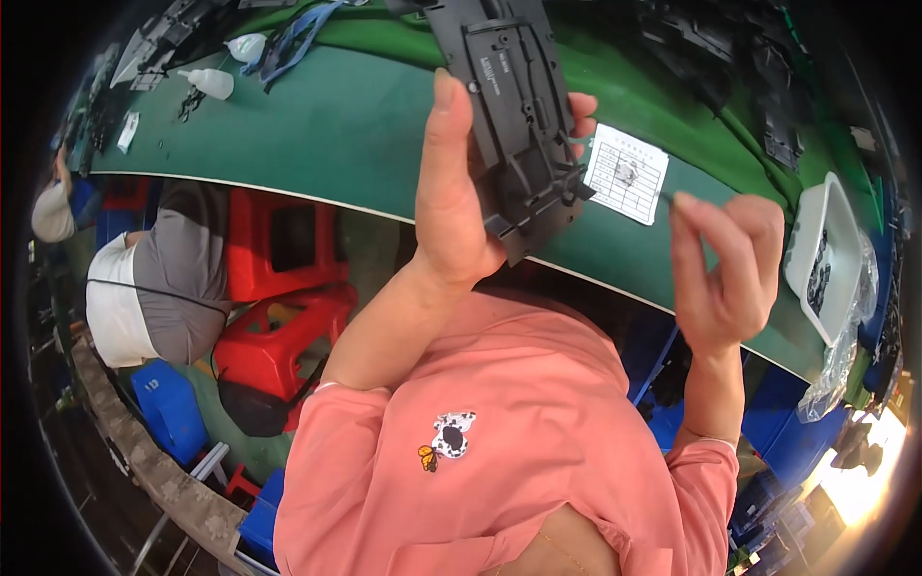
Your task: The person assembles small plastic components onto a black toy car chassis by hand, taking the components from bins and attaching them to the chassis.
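My left hand [449, 206] is wrapped round a long black moulded plastic part [519, 115], holding it tilted above the green table. The thumb lies along its left edge, and fingertips show at its right edge. Ribs, slots and small clips cover the face of the part. To the right, apart from it, my right hand [725, 259] is raised with thumb and forefinger pinched together. A tiny dark bit seems to stick out at the pinch, too small to name. Behind, between the part and that hand, a printed paper form [626, 173] lies on the table.
A white tray [824, 259] with small black pieces stands at the table's right end, beside clear plastic film [828, 394]. More black parts [711, 48] lie on green cloth at the back. A white bottle [209, 84] is far left. Red stools [279, 336] and another person [163, 288] are left.
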Tool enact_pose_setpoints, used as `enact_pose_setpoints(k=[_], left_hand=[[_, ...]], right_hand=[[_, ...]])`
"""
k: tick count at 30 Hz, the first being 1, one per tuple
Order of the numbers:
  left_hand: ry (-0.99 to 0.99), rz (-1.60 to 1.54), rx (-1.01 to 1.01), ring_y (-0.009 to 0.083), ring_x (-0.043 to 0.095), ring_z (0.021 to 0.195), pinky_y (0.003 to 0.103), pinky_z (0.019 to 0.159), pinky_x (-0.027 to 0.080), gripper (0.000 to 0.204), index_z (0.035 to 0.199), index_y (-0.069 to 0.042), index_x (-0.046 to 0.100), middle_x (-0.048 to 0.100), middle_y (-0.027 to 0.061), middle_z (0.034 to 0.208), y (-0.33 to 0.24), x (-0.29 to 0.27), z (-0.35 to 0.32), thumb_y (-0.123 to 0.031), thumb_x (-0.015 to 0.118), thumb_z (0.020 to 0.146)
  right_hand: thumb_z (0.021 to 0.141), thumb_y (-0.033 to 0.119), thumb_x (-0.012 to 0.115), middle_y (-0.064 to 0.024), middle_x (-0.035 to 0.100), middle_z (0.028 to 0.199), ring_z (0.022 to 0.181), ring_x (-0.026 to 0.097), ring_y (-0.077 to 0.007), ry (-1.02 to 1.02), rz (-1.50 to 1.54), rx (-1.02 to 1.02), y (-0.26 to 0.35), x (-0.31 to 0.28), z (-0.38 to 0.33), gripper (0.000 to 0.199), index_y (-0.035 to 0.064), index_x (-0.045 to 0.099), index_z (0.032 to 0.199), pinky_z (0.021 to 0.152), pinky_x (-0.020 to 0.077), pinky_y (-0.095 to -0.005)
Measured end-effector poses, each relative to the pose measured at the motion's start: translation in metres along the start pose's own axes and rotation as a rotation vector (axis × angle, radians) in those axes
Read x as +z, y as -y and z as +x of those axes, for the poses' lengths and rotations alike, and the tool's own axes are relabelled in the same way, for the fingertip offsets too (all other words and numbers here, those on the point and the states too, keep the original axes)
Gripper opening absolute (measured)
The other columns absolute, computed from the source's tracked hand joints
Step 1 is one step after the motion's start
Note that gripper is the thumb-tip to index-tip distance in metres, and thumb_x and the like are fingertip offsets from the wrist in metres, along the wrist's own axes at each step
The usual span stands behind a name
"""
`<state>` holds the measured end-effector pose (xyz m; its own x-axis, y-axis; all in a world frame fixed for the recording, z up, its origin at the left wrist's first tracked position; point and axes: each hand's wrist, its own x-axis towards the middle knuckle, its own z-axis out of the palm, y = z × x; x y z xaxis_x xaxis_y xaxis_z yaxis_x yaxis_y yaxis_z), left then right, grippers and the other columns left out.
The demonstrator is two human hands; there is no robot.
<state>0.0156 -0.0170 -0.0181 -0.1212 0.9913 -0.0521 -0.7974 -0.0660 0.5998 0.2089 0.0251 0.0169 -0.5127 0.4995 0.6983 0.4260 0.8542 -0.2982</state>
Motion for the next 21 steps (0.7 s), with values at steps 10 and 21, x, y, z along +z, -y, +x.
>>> enact_pose_setpoints(k=[10, 21], left_hand=[[-0.074, 0.099, 0.046, 0.0253, 0.056, 0.103, 0.034, 0.089, 0.047, 0.078, 0.123, 0.003, 0.047, 0.057, 0.0195, 0.114, 0.005, 0.016, -0.007, -0.065, 0.028, 0.089], [-0.071, 0.137, 0.041, 0.0091, 0.052, 0.084, 0.023, 0.071, 0.045, 0.06, 0.11, -0.004, 0.055, 0.06, 0.0074, 0.098, 0.005, 0.023, -0.011, -0.059, 0.042, 0.089]], right_hand=[[0.051, 0.013, 0.068, 0.0015, 0.048, 0.07, 0.063, 0.046, -0.015, -0.067, 0.126, -0.271, 0.032, 0.035, -0.011, 0.035, 0.0047, 0.068, 0.084, 0.064, 0.0292, -0.0302], [0.051, 0.016, 0.067, 0.0016, 0.049, 0.072, 0.066, 0.047, -0.0151, -0.068, 0.083, -0.297, 0.031, 0.037, -0.016, 0.037, 0.0047, 0.069, 0.086, 0.066, 0.0292, -0.0314]])
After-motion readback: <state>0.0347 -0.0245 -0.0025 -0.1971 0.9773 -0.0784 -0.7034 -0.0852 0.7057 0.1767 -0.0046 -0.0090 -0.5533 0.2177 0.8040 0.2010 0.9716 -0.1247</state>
